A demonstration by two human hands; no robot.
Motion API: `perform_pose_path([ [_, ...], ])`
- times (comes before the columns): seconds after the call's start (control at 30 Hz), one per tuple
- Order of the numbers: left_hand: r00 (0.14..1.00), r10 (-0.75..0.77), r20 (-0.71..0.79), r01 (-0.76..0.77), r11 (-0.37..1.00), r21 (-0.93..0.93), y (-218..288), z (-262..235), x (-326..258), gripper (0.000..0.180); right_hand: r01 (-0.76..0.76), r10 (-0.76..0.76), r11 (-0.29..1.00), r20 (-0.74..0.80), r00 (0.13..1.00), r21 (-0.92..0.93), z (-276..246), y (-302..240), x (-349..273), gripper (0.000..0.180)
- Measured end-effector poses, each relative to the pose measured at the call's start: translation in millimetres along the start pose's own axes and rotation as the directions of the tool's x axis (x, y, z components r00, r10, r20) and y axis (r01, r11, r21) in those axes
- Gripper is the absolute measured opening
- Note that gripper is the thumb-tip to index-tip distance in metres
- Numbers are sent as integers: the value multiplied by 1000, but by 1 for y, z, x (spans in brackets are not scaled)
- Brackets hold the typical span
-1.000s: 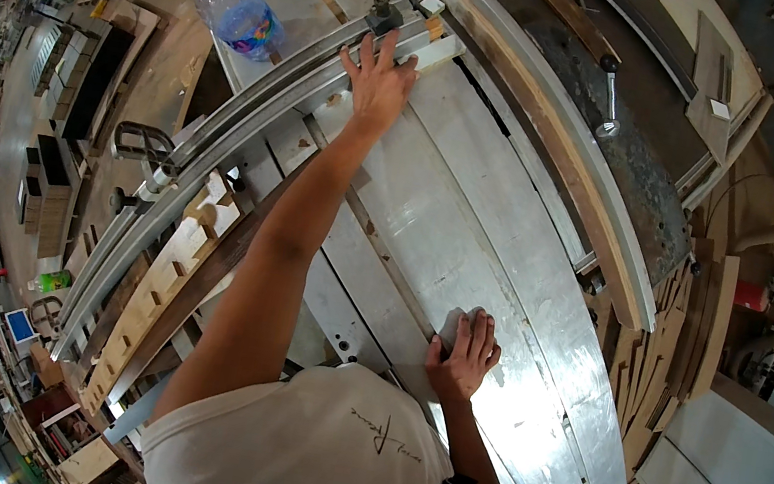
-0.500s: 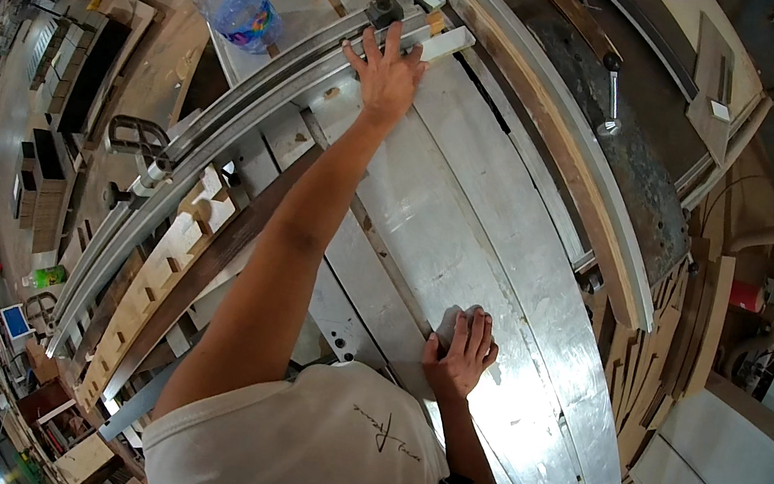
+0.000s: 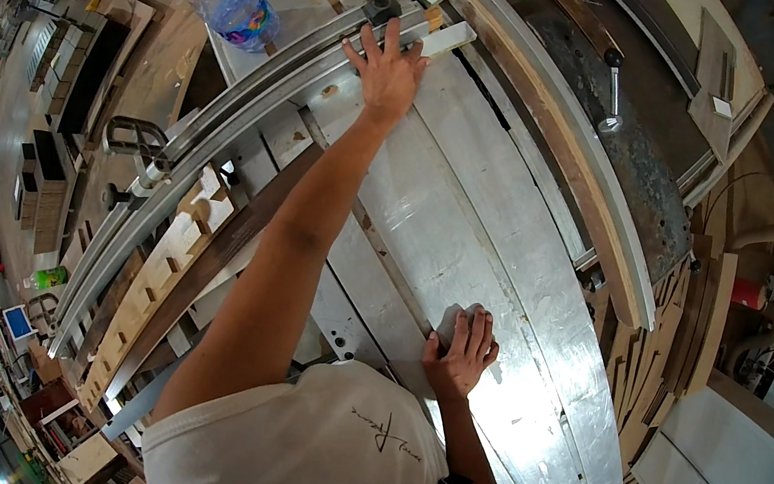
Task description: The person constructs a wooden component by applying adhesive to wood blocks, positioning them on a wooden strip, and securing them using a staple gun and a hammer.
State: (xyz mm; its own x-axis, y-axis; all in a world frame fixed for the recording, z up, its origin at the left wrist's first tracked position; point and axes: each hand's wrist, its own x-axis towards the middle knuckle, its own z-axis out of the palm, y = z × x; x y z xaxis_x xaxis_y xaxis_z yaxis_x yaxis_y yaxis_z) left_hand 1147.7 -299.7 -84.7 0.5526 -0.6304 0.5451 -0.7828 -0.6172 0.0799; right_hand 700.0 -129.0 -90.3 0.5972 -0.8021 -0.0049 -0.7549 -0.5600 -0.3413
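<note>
My left hand (image 3: 390,65) is stretched far out, lying flat with its fingers spread on the metal machine table (image 3: 471,225). Its fingertips touch a white wooden strip (image 3: 447,39) and reach toward a dark clamp (image 3: 381,6) on the long metal fence rail (image 3: 258,100). Close to my body, my right hand (image 3: 463,350) presses down on a small grey block (image 3: 449,319), fingers together over it. Most of the block is hidden under the hand.
A clear plastic bottle with a blue cap (image 3: 232,5) lies at the far left beyond the rail. A notched wooden board (image 3: 162,267) runs along the left. A black-knobbed lever (image 3: 613,95) stands at the far right, with stacked boards (image 3: 680,339) beside the table.
My left hand has slid a little farther out along the table toward the clamp and white strip. The right hand stays on the grey block.
</note>
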Motion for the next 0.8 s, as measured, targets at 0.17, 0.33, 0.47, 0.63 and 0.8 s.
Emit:
perform_pose_path([
  [0.17, 1000, -8, 12, 8, 1000, 14, 3, 1, 1, 30, 6, -6, 1000, -14, 1000, 5, -2, 0, 2, 68],
  [0.33, 1000, -31, -2, 31, 1000, 6, 9, -8, 3, 30, 14, -14, 1000, -28, 1000, 6, -1, 0, 1, 69],
  [0.47, 999, -38, -6, 38, 999, 19, 11, -3, 5, 29, 30, -30, 999, -57, 998, -16, 3, 1, -1, 69],
  [0.63, 998, -65, -22, 65, 998, 20, 11, 5, 5, 25, 46, -47, 999, -69, 997, -11, 3, 3, 1, 68],
  [0.8, 998, -55, -32, 55, 998, 7, 13, 3, 6, 27, 28, -29, 1000, -47, 999, -6, 6, 4, 0, 67],
])
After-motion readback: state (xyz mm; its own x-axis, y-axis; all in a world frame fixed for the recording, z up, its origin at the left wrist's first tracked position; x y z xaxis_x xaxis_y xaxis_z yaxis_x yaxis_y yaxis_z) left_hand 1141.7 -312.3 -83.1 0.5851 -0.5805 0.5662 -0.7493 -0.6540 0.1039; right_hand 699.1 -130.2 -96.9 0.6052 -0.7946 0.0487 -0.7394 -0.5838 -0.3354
